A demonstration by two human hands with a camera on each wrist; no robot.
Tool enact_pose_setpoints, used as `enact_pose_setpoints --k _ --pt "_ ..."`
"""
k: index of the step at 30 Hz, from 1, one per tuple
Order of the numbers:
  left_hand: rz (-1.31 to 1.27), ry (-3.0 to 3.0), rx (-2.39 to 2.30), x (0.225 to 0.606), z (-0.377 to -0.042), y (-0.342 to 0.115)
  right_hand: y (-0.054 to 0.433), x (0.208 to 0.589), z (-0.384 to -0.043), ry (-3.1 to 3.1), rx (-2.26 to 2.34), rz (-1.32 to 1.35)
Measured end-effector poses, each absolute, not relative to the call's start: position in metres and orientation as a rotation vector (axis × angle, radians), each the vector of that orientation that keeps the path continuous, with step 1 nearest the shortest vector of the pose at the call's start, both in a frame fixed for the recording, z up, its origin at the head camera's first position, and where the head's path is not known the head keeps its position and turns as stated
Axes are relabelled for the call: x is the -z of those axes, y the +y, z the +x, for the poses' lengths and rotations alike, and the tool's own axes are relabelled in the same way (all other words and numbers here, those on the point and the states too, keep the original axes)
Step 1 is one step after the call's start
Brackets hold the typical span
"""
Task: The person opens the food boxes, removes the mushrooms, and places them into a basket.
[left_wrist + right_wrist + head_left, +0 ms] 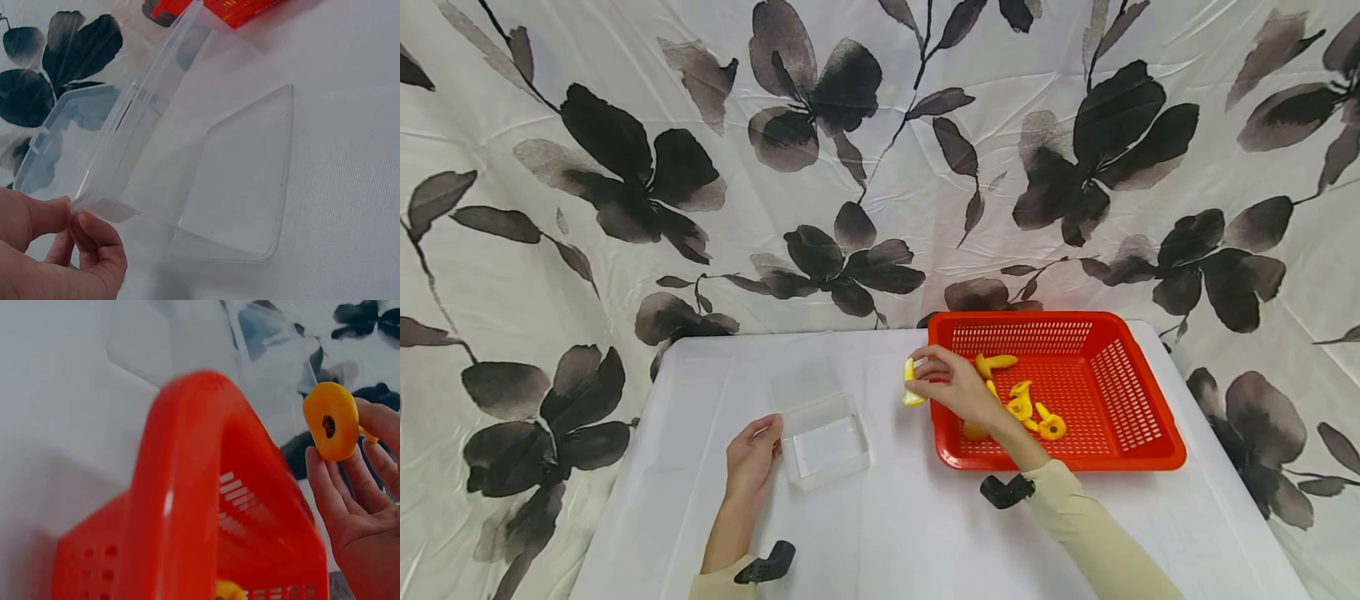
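Observation:
My left hand (755, 450) pinches the left rim of a clear plastic box (865, 429) between thumb and fingers. The box stands on the table with its hinged lid (805, 379) folded back behind it. Nothing shows inside the box. My right hand (953, 385) holds a yellow mushroom (912, 385) just left of the basket's rim. In the right wrist view the held mushroom (331, 422) turns its rounded cap, with a dark brown centre, to the camera. Several more yellow mushrooms (1051, 427) lie in the left part of the red basket (1060, 462), partly hidden by my right forearm.
The red basket has slotted walls and stands at the table's right. A white cloth (895, 533) covers the table. Behind it hangs a pale curtain (940, 275) with dark flowers. A strip of table lies between box and basket.

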State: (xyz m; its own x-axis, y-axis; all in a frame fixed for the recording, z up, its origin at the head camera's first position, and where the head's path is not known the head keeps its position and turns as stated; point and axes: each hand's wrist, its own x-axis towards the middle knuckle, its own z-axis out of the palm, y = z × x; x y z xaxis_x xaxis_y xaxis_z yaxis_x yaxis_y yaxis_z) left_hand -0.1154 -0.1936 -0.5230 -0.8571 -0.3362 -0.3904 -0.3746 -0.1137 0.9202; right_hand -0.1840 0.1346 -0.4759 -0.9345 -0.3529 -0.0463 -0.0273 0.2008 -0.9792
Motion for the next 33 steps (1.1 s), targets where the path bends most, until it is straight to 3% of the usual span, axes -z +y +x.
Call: enact_pose_setpoints --k 7,33 --pt "-0.842 2.078 -2.136 0.523 -0.116 -0.195 0.162 0.477 -0.19 2.277 1.843 -0.351" --pt "-0.835 2.091 -2.13 0.524 -0.115 -0.194 0.266 0.499 -0.17 2.488 1.759 0.094"
